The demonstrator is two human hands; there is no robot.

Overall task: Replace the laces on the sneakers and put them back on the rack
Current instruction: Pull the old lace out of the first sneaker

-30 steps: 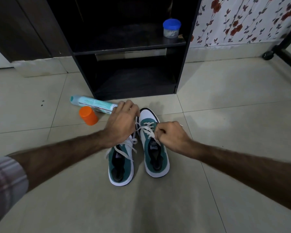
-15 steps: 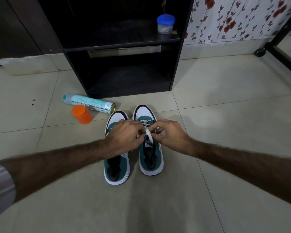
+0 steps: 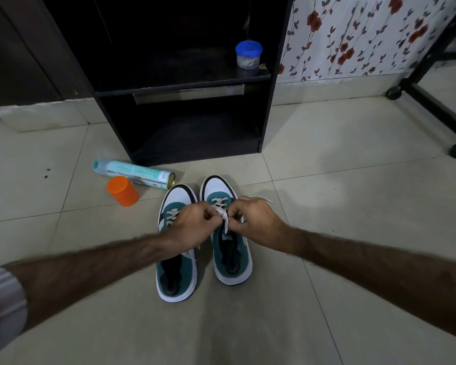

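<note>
Pinching white lace [image 3: 223,215] (tongue label unreadable)

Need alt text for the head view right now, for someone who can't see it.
Both hands, left hand and right hand, pinch the white lace over the right sneaker on the floor; the left sneaker sits beside it, before a dark rack.
</note>
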